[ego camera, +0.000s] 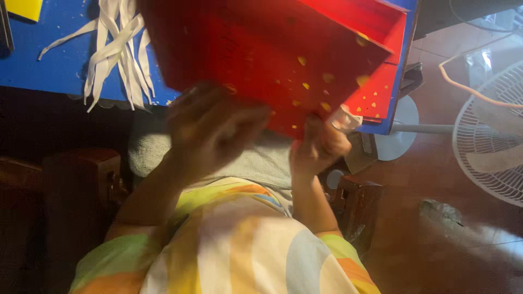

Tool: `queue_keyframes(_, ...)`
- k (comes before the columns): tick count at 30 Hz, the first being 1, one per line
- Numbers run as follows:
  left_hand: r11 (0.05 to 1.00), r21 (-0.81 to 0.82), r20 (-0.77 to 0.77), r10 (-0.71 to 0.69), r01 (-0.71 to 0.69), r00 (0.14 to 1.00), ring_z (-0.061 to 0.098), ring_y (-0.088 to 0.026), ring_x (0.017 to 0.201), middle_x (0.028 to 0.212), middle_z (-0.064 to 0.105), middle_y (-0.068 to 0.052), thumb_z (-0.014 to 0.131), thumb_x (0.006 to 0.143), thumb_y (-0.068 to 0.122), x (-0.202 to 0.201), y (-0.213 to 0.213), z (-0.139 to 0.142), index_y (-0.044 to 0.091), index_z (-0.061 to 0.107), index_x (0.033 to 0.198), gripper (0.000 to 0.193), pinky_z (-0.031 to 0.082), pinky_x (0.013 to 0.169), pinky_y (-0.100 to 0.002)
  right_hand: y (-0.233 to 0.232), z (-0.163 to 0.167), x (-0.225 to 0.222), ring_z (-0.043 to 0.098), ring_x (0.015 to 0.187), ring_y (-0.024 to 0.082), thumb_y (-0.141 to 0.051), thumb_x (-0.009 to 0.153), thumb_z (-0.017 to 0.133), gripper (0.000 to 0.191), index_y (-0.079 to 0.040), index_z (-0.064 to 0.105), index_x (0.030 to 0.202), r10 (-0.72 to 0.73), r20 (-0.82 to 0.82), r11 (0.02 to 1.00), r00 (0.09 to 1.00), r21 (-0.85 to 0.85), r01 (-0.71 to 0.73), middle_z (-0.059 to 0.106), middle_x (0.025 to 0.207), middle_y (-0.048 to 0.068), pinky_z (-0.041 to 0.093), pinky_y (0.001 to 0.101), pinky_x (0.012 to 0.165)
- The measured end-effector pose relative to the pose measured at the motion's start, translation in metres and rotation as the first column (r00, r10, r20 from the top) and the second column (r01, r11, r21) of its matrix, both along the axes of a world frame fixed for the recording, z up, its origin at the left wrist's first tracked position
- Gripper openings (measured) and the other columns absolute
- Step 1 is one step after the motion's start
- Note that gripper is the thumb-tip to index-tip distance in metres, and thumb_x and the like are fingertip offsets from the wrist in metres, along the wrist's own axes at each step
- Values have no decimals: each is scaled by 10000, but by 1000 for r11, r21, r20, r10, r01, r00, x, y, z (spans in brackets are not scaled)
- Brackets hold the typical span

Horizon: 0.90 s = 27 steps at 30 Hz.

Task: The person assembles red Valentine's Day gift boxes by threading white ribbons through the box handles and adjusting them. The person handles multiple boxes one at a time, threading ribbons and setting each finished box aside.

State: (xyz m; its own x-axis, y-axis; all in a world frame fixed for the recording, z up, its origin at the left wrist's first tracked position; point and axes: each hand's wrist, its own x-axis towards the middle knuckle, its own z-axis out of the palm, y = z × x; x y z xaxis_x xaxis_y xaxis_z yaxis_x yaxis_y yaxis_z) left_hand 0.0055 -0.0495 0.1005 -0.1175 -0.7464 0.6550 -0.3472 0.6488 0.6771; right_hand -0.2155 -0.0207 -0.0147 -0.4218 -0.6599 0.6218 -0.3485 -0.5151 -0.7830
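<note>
A large red sheet [261, 49] with small yellow flecks is lifted off the blue table [49, 65] and tilts toward me. My left hand [210, 128], blurred, grips its near edge from below. My right hand [318, 147] pinches the sheet's lower right edge, with a bit of white paper [346, 117] by the thumb. More red sheets [376, 92] with yellow flecks lie on the table's right corner behind it.
Several white paper strips [117, 49] lie fanned on the table at left, a yellow sheet [24, 8] at the far left corner. A white floor fan [490, 136] stands on the tiled floor at right. Dark wooden chair arms [81, 179] flank my lap.
</note>
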Motion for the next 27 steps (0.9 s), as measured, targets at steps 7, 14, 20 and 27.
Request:
queue_keyframes(7, 954, 298, 67, 20, -39, 998, 631, -275, 824, 847, 662, -69, 795, 912, 109, -33, -24, -93, 93, 719, 976, 100, 509, 715, -390, 4, -15, 24, 485, 1018, 140, 11, 980, 638, 508, -13, 486, 1464, 97, 498, 827, 862, 442, -348, 541, 1234, 80, 389, 322, 870)
queue_keyframes(14, 924, 382, 16, 4, -10, 1000, 650, -263, 818, 852, 683, -56, 769, 924, 138, -24, -27, -124, 102, 706, 948, 76, 525, 739, -384, -11, 18, 46, 375, 1525, 291, 42, 967, 632, 433, -65, 570, 1382, 197, -353, 958, 915, 268, -102, 452, 1518, 139, 299, 447, 1288)
queue_keyframes(20, 869, 214, 163, 419, -446, 893, 640, -296, 876, 907, 692, -62, 798, 933, 99, 60, -39, -132, 103, 717, 979, 94, 508, 783, -409, -22, 7, 80, 570, 1343, 363, 111, 906, 642, 312, -51, 694, 1168, 402, -425, 899, 811, 351, -261, 632, 1286, 142, 407, 542, 1236)
queue_keyframes(27, 649, 73, 377, 685, -757, 623, 559, -307, 1028, 1021, 611, -50, 865, 807, 100, 107, -43, -146, 97, 761, 1138, 347, 450, 887, -443, -17, -2, 97, 646, 1226, 337, 156, 891, 622, 324, -49, 700, 1128, 518, -412, 840, 750, 409, -355, 653, 1233, 136, 438, 560, 1193)
